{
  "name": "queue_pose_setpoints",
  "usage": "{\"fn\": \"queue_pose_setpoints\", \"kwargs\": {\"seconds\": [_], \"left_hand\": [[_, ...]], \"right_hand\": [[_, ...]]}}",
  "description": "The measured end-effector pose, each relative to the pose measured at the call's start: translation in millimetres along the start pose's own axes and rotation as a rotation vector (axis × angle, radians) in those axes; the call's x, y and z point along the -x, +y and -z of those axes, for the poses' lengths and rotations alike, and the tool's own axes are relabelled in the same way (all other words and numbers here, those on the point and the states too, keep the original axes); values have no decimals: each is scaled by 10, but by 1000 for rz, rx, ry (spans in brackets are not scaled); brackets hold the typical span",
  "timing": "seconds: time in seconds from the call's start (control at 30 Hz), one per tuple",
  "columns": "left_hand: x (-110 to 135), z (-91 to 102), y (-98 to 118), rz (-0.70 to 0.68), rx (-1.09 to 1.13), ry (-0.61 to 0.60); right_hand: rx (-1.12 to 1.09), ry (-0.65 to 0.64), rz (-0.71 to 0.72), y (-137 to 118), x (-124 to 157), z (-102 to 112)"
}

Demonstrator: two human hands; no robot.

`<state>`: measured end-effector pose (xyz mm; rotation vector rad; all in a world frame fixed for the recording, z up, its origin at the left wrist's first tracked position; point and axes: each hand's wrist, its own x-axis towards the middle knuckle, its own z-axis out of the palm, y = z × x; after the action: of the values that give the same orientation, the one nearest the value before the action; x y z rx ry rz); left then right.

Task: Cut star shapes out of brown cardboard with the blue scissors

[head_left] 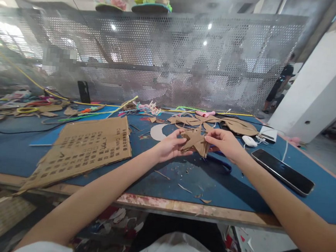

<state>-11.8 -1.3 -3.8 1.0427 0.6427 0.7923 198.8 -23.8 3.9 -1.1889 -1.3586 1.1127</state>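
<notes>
The left hand (pixel 170 146) has its thumb and fingers closed on one side of a brown, five-pointed cardboard star (pixel 196 141), while the right hand (pixel 224 144) pinches the opposite side, so the star is held up between them over a blue-topped table (pixel 151 185). Just below the right hand lies a dark blue looped handle (pixel 225 167), and thin cardboard scraps (pixel 185 188) are scattered nearer the person. To the left, a large, flat brown cardboard sheet (pixel 87 147) carries rows of black printed Chinese characters beside small square tick boxes, with some handwritten strokes among them; the characters are too small to read surely. Behind the left hand lies a white crescent-shaped piece (pixel 157 132). On the right rest a white rounded case (pixel 249 141) and a black glossy phone (pixel 282 170). The person's white shirt (pixel 181 249) bears dark script, illegible here
</notes>
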Motion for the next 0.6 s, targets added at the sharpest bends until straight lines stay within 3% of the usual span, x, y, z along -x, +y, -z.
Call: {"fn": "queue_pose_setpoints", "kwargs": {"seconds": [0.47,0.6], "left_hand": [[51,-49,9,115,7,-95],[41,-48,7,120,60,-69]], "right_hand": [[-101,-35,-185,-10,3,33],[-141,-12,-194,0,-3,23]]}}
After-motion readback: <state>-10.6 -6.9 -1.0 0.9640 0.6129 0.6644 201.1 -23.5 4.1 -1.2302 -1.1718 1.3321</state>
